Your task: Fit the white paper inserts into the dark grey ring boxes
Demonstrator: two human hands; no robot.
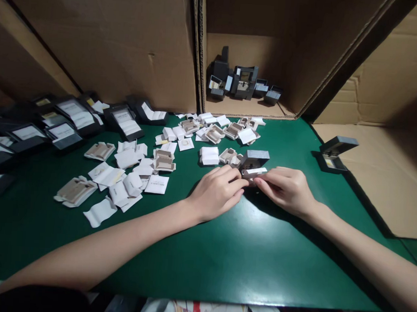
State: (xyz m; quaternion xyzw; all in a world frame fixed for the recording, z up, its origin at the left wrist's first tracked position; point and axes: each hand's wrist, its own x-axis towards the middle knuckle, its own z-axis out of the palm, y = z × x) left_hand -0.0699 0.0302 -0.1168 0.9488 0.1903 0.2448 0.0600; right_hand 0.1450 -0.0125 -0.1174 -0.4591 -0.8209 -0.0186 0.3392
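My left hand point(216, 190) and my right hand point(287, 188) meet over a small dark grey hinged box point(253, 159) that stands with its lid up on the green table point(223, 260). Fingers of both hands pinch a small white insert point(254, 172) at the box's open front. Both hands are closed on it. The lower part of the box is hidden behind my fingers.
Several white and beige inserts and paper slips point(133, 170) lie scattered to the left and behind. Open dark boxes point(55, 123) crowd the far left. A cardboard carton point(244, 83) at the back holds several finished boxes. One open box point(334, 153) sits on cardboard at right.
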